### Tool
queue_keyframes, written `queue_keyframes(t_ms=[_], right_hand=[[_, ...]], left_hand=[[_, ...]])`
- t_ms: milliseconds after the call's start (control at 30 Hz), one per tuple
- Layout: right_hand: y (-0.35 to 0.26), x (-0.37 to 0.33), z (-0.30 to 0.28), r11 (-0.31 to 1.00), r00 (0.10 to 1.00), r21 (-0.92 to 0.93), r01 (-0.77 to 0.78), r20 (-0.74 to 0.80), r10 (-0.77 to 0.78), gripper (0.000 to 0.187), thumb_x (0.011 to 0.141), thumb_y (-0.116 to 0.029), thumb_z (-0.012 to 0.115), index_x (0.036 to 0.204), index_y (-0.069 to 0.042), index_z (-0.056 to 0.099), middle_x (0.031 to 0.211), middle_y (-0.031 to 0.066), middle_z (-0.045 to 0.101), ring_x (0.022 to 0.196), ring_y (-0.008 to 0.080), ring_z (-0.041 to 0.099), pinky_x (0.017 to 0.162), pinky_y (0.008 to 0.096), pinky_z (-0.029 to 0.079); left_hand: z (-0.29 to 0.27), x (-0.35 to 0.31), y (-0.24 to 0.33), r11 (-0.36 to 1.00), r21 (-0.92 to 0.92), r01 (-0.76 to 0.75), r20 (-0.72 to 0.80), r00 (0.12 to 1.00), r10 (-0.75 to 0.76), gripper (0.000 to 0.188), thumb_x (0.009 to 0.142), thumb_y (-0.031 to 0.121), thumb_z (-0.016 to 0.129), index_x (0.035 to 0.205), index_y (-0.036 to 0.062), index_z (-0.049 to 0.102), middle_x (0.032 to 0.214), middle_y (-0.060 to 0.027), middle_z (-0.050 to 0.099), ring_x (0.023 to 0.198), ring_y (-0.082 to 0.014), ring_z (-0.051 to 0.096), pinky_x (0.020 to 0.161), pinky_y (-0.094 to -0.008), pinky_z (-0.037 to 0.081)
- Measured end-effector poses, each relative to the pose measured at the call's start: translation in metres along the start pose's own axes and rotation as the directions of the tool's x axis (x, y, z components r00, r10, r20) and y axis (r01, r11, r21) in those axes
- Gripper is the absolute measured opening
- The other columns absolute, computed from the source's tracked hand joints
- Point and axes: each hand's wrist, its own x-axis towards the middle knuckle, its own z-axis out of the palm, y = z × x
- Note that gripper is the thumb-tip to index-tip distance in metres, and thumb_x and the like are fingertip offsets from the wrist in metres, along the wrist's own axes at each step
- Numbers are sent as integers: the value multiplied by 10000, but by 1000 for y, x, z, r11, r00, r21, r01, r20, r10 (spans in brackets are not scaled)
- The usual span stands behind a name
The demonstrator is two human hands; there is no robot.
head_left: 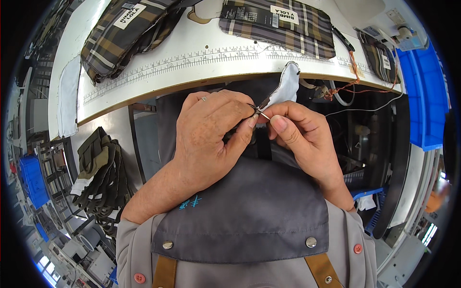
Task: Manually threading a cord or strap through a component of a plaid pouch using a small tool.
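1. Head view on my monitor: the left hand (206, 134) is clamped on the dark lower end of a curved white fabric-like piece with dark edging (286, 86), thumb and index finger pressed together.
2. I see the right hand (307, 139) pinching a slim, silvery metal rod (265, 115) between thumb and forefinger, its far end meeting the dark end of the piece. Whether the tip is inside the material or only against it, I cannot tell.
3. The piece rises above the pinch, in front of the white ruler-marked tabletop (192, 41); I cannot tell whether its upper end touches the edge.
4. I judge this to be fine working of that narrow end, so I would make the left hand the anchor and let only the right fingers move.
5. I would push in small strokes, along the rod's own line, since a sideways lever could tear or stretch the edge.
6. I would hold the left fingertips just clear of the rod's path, in case it slips.
7. I would leave the upper end free, away from the orange-brown cords (353, 67), so nothing tugs at the pinch.
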Motion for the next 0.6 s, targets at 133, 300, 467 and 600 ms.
queue_keyframes(t_ms=[133,300,467,600], right_hand=[[-1,2,0,999,1000,47,-23,21,22,246,1031,-213,599,1061,15,687,838,3,666,739,58,558,666,214,454],[-2,4,-1,982,994,163,-98,60,89,252,1040,-232,585,1010,-5,690,822,-5,639,712,44,541,633,200,443],[10,7,-3,972,994,219,-91,85,74,226,1035,-228,594,995,-16,663,852,-8,638,705,33,521,622,192,430],[12,2,-2,951,991,281,127,-4,-131,231,1014,-246,636,1082,-24,633,892,-13,640,717,44,525,634,195,430]], left_hand=[[1,1,-1,999,41,-35,12,999,35,105,800,20,715,890,68,692,1001,-49,713,877,-225,652,839,-339,451],[2,0,-1,995,81,-57,-3,998,58,98,808,38,715,894,82,695,1010,-38,708,887,-206,654,842,-350,434],[3,-1,-2,993,90,-79,4,997,79,97,810,58,722,898,89,695,1008,-28,709,904,-198,656,837,-357,423],[3,0,-1,996,61,-67,5,998,67,100,808,42,715,895,86,692,1000,-25,712,907,-203,657,852,-357,428]])
